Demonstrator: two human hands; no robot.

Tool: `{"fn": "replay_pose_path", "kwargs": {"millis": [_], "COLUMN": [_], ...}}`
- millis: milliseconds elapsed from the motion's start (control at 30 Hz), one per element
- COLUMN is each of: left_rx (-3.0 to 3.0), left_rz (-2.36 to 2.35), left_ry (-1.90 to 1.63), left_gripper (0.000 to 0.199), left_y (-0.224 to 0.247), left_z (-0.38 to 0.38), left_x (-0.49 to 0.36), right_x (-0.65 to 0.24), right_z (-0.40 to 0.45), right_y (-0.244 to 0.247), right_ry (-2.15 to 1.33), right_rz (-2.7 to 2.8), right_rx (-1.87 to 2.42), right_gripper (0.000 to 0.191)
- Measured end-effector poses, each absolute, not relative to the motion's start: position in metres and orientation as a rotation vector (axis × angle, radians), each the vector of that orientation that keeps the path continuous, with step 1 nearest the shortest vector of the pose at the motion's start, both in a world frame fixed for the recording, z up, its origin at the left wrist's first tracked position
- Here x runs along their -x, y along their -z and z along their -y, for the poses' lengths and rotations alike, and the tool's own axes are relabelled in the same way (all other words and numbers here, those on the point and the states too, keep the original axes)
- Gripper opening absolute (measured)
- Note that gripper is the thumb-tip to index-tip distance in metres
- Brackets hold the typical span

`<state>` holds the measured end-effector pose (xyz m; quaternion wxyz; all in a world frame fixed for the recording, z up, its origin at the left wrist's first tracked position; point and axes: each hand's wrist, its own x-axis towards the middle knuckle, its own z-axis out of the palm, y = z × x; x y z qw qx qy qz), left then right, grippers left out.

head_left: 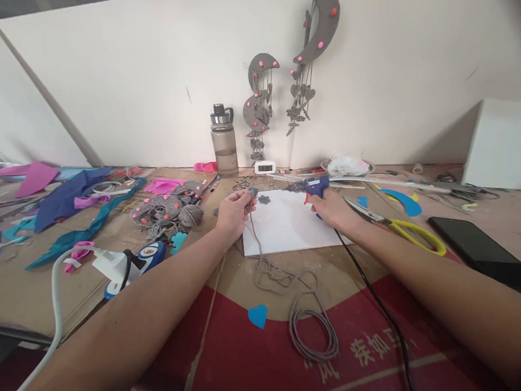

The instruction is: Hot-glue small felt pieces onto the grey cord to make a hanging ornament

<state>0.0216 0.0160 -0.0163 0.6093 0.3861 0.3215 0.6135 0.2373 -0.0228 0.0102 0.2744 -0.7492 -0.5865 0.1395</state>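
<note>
My left hand (236, 214) is closed in a pinch on a small piece with grey cord (255, 229) trailing from it; the piece's shape is hard to make out. The cord runs down to a loose coil (313, 335) on the cardboard. In my right hand (332, 206) is a blue glue gun (312, 186), its nozzle pointing left toward the left hand but apart from it. A black cable (374, 298) leads from its handle. Between the hands lies a white sheet (286, 230), with a small grey flower-like piece (264, 200) near its far edge.
Yellow-handled scissors (412, 237) and a black phone (484, 252) lie right. A blue heart (258, 317) rests in front. A water bottle (224, 144) and small clock (265, 167) stand behind. Left are a plugged-in power strip (150, 260) and felt scraps (69, 197). Moon hangings (321, 29) hang on the wall.
</note>
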Motion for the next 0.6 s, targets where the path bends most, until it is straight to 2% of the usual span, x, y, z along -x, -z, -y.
{"fn": "replay_pose_path", "kwargs": {"millis": [133, 300, 600], "left_rx": [-0.892, -0.916, -0.977], "left_rz": [-0.762, -0.791, -0.791], "left_ry": [-1.406, -1.378, -1.419], "left_gripper": [0.021, 0.021, 0.026], "left_y": [0.015, 0.015, 0.015], "left_z": [-0.013, -0.012, -0.013], "left_x": [-0.023, -0.024, -0.023], "right_x": [-0.242, -0.247, -0.258], "right_z": [0.022, 0.023, 0.021], "right_y": [-0.018, -0.018, -0.015], "right_ry": [-0.205, -0.069, 0.029], "right_rz": [1.717, 1.838, 1.857], "right_rx": [2.219, 2.22, 2.105], "right_gripper": [0.041, 0.049, 0.036]}}
